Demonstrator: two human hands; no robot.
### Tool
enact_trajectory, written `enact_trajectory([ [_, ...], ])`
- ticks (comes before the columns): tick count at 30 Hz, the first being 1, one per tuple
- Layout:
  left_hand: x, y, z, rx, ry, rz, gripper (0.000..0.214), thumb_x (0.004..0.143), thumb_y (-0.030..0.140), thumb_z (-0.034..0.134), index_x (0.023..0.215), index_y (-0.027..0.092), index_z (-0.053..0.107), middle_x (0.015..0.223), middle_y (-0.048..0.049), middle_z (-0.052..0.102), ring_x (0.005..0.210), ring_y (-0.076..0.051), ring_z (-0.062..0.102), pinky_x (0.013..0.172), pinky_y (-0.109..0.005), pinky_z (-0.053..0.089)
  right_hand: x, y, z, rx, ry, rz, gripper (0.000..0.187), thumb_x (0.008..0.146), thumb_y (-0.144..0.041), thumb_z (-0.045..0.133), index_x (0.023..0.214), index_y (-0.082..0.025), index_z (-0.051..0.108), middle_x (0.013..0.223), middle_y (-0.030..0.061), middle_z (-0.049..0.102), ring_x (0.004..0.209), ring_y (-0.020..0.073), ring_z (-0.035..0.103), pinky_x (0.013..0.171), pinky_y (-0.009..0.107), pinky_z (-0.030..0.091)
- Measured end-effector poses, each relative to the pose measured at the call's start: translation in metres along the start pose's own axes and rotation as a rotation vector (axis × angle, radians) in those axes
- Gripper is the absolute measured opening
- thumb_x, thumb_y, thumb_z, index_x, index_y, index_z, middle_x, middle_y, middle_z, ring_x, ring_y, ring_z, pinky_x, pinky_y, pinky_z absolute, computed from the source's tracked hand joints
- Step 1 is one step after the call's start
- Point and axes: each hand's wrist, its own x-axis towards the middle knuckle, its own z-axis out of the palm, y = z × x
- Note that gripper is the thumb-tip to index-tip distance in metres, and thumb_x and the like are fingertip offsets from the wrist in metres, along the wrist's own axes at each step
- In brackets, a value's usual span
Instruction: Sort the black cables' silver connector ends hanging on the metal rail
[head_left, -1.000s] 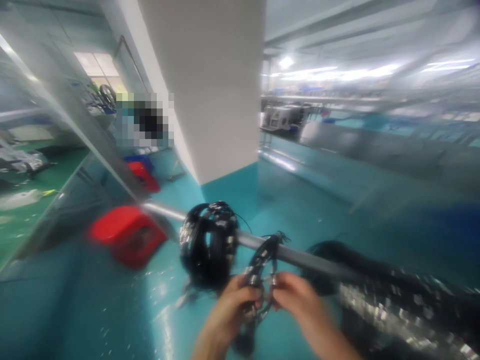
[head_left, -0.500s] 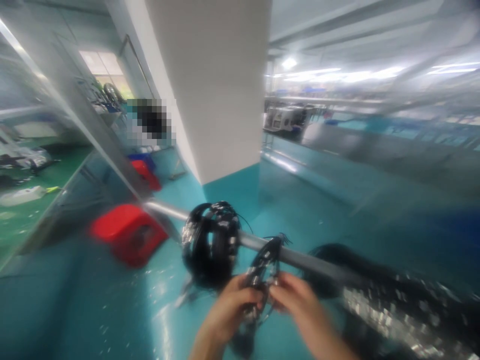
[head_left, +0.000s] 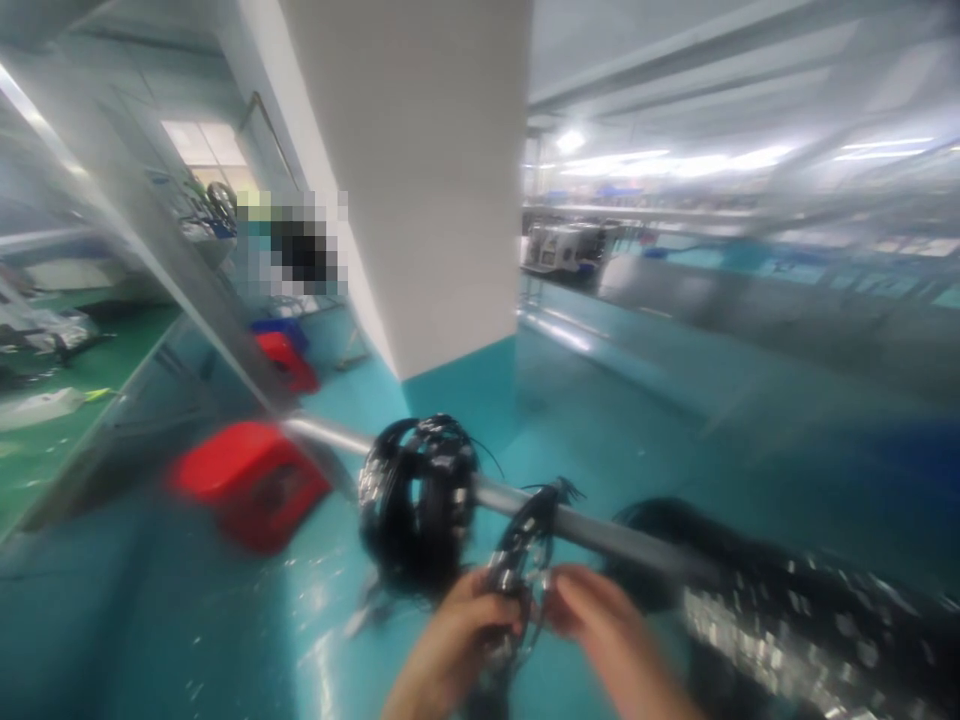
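Note:
A small bundle of black cables [head_left: 529, 525] hangs over a grey metal bar [head_left: 600, 532], its loose ends sticking up above the bar. My left hand [head_left: 466, 628] is closed around the bundle below the bar. Close by on the right, my right hand [head_left: 589, 605] is closed, thumb and fingertips pinched together at a cable of the same bundle. What exactly lies between those fingertips is blurred. Thick black cable coils [head_left: 416, 500] hang on the bar to the left. A long row of black cables with shiny bits [head_left: 787, 620] hangs on the right.
A white pillar with a teal base [head_left: 420, 200] stands just beyond the bar. On the floor at left are a red plastic stool [head_left: 251, 480] and a second red one [head_left: 289, 360]. A blurred-out person [head_left: 300, 250] is behind. Worktables [head_left: 675, 290] extend at right.
The view has shifted slightly, so the scene sits a little lower and further left. My left hand keeps its hold on the bundle; my right hand has turned a little beside it.

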Motion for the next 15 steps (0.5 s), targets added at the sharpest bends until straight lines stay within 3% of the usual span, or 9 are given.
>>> enact_trajectory([
  [4, 0.0, -0.006, 0.005, 0.021, -0.052, 0.024, 0.032, 0.065, 0.013, 0.062, 0.097, 0.011, 0.059, 0.08, -0.0051, 0.062, 0.07, -0.013, 0.054, 0.063, -0.024, 0.039, -0.01, -0.015, 0.011, -0.07, 0.133, -0.026, 0.04, 0.059, -0.052, 0.067, 0.083, -0.019, 0.068, 0.086, 0.0063, 0.07, 0.083, 0.025, 0.062, 0.068, 0.033, 0.049],
  [9, 0.007, -0.033, 0.022, 0.305, -0.074, 0.066, 0.048, 0.065, 0.033, 0.071, 0.106, 0.015, 0.055, 0.074, -0.0033, 0.063, 0.068, -0.017, 0.059, 0.063, -0.03, 0.045, -0.015, -0.034, 0.02, -0.26, 0.27, -0.019, 0.029, 0.062, -0.043, 0.065, 0.081, -0.022, 0.066, 0.076, 0.0014, 0.07, 0.076, 0.0226, 0.062, 0.062, 0.028, 0.047],
  [12, 0.016, -0.039, 0.037, 0.365, -0.139, 0.113, 0.037, 0.076, 0.038, 0.06, 0.106, 0.017, 0.055, 0.088, -0.0038, 0.063, 0.077, -0.018, 0.059, 0.067, -0.032, 0.048, -0.013, -0.034, 0.013, -0.401, 0.331, -0.156, 0.026, 0.063, -0.037, 0.063, 0.084, -0.021, 0.065, 0.072, 0.001, 0.069, 0.069, 0.0206, 0.063, 0.06, 0.026, 0.046],
  [15, 0.028, -0.028, 0.04, 0.383, -0.159, 0.165, 0.029, 0.084, 0.039, 0.047, 0.101, 0.018, 0.057, 0.102, -0.0039, 0.06, 0.085, -0.018, 0.058, 0.072, -0.034, 0.051, -0.016, -0.033, -0.011, -0.709, 0.486, -0.381, 0.028, 0.072, -0.041, 0.055, 0.089, -0.02, 0.063, 0.071, 0.0033, 0.07, 0.062, 0.0203, 0.064, 0.055, 0.026, 0.046],
])
